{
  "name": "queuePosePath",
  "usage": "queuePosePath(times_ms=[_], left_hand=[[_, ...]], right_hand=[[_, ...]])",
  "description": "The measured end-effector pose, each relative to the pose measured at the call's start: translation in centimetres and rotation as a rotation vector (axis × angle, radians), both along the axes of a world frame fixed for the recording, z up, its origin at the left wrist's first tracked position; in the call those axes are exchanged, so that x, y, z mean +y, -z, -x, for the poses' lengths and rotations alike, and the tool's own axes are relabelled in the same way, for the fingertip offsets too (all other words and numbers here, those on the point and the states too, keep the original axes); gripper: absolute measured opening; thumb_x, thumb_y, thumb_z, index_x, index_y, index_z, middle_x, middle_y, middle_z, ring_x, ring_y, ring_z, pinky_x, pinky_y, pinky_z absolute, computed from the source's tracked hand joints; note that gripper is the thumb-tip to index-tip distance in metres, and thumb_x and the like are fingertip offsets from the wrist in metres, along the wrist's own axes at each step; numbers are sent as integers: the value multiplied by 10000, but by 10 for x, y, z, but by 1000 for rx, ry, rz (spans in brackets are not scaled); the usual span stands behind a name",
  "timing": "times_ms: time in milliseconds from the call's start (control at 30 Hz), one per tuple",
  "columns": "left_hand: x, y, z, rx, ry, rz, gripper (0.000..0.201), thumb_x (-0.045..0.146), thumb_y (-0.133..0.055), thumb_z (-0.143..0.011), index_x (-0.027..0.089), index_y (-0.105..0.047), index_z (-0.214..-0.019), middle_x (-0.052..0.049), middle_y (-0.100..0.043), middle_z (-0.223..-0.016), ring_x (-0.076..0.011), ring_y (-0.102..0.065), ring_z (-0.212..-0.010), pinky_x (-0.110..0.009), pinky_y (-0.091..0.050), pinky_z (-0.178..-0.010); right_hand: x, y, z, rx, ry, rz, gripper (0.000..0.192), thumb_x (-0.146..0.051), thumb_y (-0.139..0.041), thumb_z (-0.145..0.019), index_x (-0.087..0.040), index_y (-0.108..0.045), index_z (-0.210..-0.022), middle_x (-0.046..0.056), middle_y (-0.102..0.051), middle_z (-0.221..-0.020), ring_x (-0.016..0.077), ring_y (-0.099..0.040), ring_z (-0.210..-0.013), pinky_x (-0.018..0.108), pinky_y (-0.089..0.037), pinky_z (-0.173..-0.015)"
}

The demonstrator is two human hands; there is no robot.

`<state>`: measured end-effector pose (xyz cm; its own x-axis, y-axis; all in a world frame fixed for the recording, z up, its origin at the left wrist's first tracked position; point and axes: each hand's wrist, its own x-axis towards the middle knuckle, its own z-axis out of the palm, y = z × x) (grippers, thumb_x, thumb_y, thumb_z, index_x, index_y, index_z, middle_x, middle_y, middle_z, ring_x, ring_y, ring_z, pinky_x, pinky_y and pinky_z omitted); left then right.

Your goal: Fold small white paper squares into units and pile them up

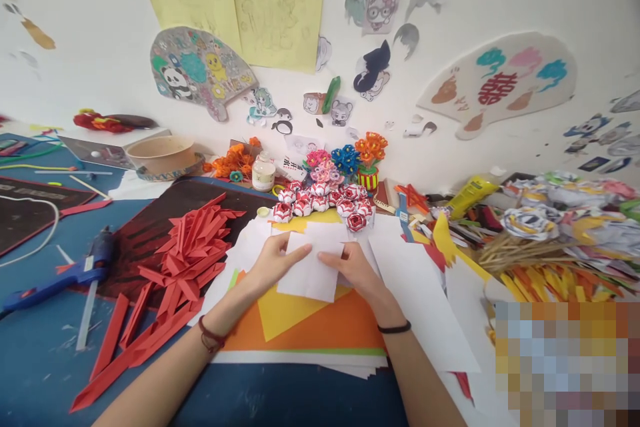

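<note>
A roughly square sheet of white paper (311, 273) is held up between my two hands, above a stack of coloured sheets. My left hand (273, 259) grips its left side, thumb on the face turned to me and the fingers behind. On the right side my right hand (357, 270) pinches it in the same way. Beneath it lie a yellow sheet (280, 317) and a larger orange sheet (345, 330). Just beyond the paper sits a cluster of red-and-white paper flowers (320, 202).
Folded red paper strips (187, 267) lie heaped at the left, near a blue glue gun (83, 273). White sheets (415, 287) spread out at the right. Farther back stand a glass jar (263, 172), a bowl (161, 155) and a yellow bottle (473, 195).
</note>
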<state>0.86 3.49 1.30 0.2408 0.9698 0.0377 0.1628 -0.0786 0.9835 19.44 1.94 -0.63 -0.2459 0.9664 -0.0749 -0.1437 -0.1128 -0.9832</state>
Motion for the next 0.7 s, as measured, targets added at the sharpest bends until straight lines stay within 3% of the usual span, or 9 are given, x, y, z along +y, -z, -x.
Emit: queuePosePath(times_ms=[133,333,700], left_hand=[[2,5,2,44,91,10,336,437,-627,-744,125,-656,-863,-69,-691,-816,-186,-608,-690,-259,-467,-569],[5,5,5,100,120,-168,165,313,-615,-765,158,-672,-774,-40,-686,-826,-175,-616,-798,-261,-465,-746],[0,-2,7,193,224,-197,146,260,-557,-795,166,-669,-789,-21,-676,-811,-162,-600,-778,-226,-423,-653]], right_hand=[[0,0,1,-96,16,-75,309,-423,-683,-722,-126,-685,-806,45,-680,-760,166,-601,-636,244,-455,-537],[-1,1,2,-255,-44,-167,307,-437,-644,-752,-144,-700,-822,56,-683,-819,202,-610,-729,264,-474,-574],[-3,-5,4,-270,-127,-213,251,-385,-569,-825,-155,-670,-812,29,-631,-769,154,-555,-698,246,-430,-616]])
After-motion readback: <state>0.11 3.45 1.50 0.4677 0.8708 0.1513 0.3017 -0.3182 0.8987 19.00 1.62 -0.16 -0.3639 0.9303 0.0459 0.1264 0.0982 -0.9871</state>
